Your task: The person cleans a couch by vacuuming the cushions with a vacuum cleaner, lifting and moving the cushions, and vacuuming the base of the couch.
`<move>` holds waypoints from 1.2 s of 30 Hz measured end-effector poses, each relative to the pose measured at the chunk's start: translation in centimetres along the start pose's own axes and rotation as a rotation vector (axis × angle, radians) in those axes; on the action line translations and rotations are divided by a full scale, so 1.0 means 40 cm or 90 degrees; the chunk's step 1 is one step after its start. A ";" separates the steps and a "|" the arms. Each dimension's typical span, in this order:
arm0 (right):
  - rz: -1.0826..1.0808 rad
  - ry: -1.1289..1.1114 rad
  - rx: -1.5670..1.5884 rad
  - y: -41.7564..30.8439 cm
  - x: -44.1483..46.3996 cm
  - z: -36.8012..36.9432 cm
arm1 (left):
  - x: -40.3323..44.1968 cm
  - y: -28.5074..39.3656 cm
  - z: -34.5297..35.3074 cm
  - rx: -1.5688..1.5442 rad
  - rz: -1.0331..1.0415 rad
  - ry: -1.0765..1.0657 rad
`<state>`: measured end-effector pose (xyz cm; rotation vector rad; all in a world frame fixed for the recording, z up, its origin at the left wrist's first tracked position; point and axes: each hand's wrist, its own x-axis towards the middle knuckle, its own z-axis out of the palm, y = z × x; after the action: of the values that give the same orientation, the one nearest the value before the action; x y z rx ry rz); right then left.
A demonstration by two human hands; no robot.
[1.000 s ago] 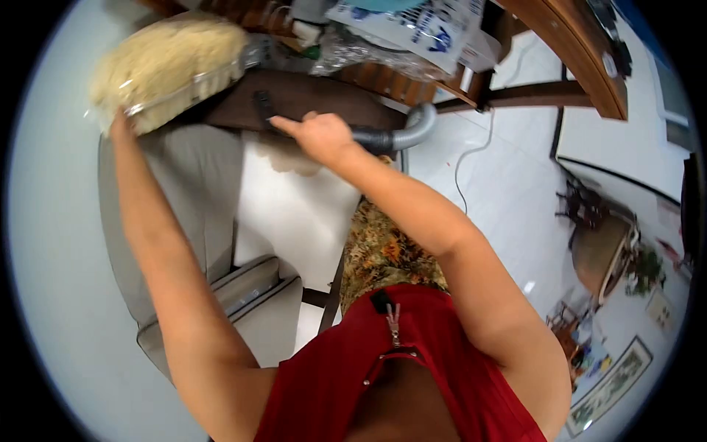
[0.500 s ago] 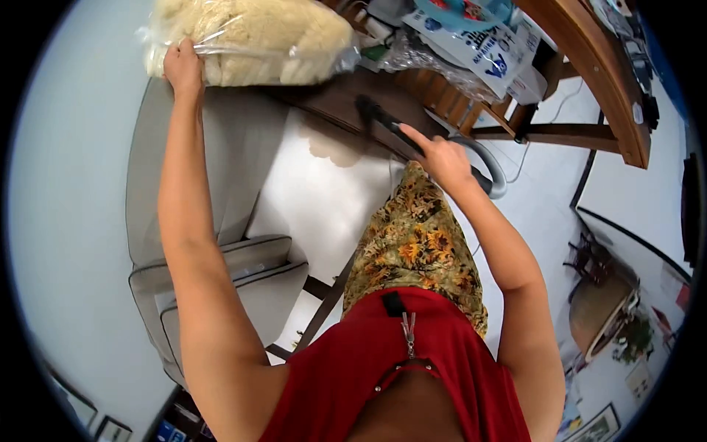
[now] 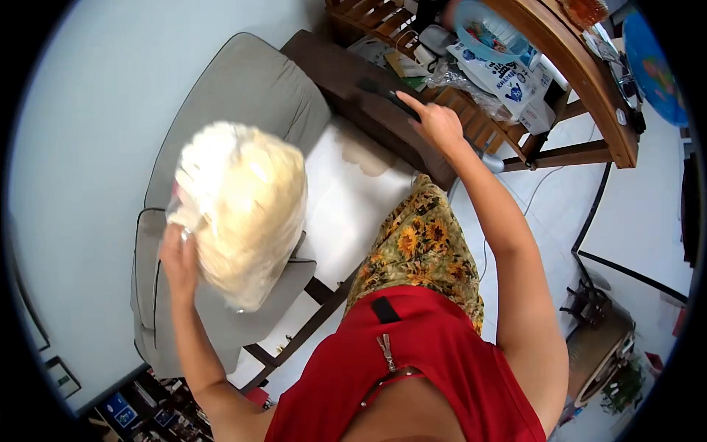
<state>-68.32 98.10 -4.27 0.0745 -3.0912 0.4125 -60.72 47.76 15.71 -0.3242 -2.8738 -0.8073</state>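
My left hand is closed on the edge of a clear plastic bag stuffed with something cream-coloured and fluffy. The bag hangs in front of the grey sofa, hiding part of its seat. In my right hand is a black vacuum cleaner nozzle, gripped by its tube with the index finger laid along it. Its blurred brush end is over the dark brown seat. A short piece of grey hose shows behind my wrist.
To the right stands a wooden table, with a slatted shelf holding a white printed bag and a blue plastic basin. A cable runs over the white floor. Brownish patches mark the floor beside the brown seat.
My left hand has brought the bag from the far end of the sofa down toward me. The nozzle stays over the brown seat, and the view has turned slightly.
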 end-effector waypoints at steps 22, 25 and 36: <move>0.083 -0.196 -0.166 0.106 -0.189 0.029 | -0.288 -0.036 0.098 -0.023 -0.109 0.090; 0.081 -0.198 -0.173 0.087 -0.195 0.035 | -0.147 -0.002 0.115 -0.029 -0.047 0.140; 0.087 -0.171 -0.119 0.063 -0.172 0.041 | 0.658 0.139 0.231 -0.291 0.142 0.608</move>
<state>-61.61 100.41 -6.68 -0.0925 -3.3958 0.1215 -85.52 61.70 15.69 -0.2098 -1.7349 -1.1603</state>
